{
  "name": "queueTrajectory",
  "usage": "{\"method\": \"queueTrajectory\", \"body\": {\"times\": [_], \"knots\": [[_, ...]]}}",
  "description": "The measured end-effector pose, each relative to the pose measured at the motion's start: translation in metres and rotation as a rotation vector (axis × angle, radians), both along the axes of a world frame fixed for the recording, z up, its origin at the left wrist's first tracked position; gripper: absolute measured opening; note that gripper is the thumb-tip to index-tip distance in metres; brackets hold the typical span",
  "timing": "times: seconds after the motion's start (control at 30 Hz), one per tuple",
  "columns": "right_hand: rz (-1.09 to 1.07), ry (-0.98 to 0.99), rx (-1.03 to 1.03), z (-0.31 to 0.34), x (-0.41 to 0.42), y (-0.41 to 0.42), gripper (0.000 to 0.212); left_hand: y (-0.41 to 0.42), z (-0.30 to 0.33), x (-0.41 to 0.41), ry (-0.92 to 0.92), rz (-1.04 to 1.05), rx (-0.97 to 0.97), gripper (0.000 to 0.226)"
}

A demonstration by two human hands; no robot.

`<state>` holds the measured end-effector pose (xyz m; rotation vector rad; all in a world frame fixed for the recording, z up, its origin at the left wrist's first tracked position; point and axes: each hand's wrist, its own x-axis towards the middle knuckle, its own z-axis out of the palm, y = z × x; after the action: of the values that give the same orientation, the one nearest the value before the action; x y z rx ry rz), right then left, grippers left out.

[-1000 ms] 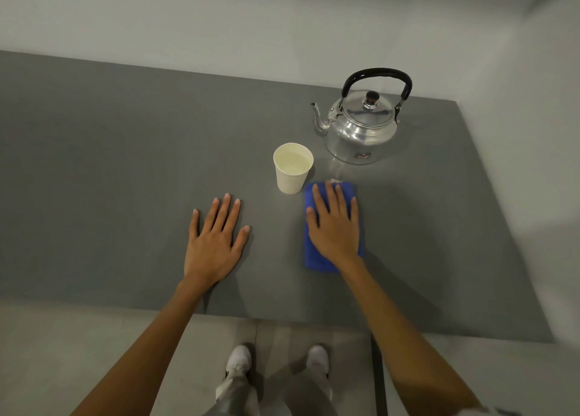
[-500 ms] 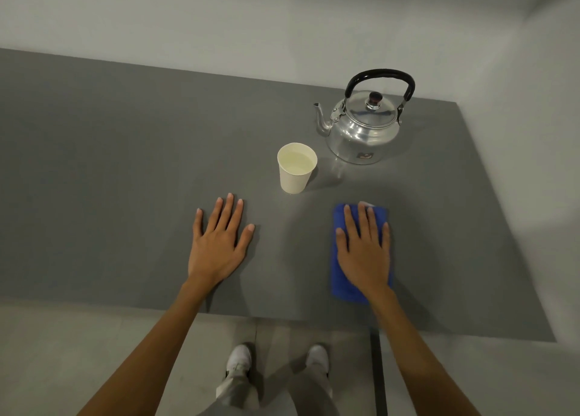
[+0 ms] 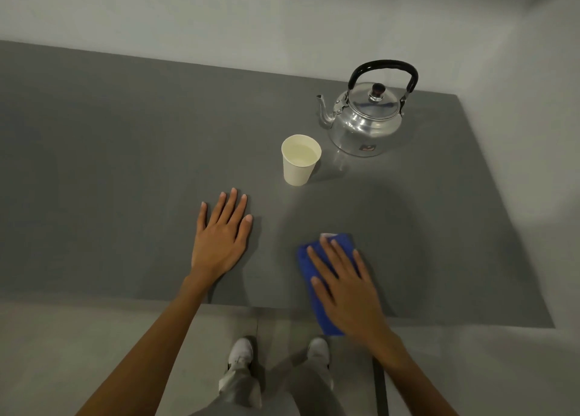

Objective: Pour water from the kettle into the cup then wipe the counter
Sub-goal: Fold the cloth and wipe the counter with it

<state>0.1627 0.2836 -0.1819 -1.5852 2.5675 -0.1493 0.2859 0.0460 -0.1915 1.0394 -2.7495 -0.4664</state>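
Wiping step in hand: right hand (image 3: 348,290) pressing blue cloth (image 3: 317,290) flat at near counter (image 3: 125,164) edge, fingers spread. Left hand (image 3: 221,236) flat, fingers apart, holding nothing. Paper cup (image 3: 298,164) filled beside kettle (image 3: 365,122); next, probably sweeping forward, clear of cup.

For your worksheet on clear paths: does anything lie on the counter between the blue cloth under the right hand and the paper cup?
Nothing visible does. The blue cloth lies flat under the right hand near the front edge of the counter; only bare surface separates it from the cup. The kettle stands farther back.
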Motion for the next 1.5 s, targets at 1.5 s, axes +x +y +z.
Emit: {"method": "queueTrajectory", "body": {"times": [1.5], "knots": [[-0.292, -0.049, -0.18, 0.0, -0.038, -0.003, 0.048, 0.114, 0.008, 0.011, -0.074, 0.038, -0.063, 0.064]]}}
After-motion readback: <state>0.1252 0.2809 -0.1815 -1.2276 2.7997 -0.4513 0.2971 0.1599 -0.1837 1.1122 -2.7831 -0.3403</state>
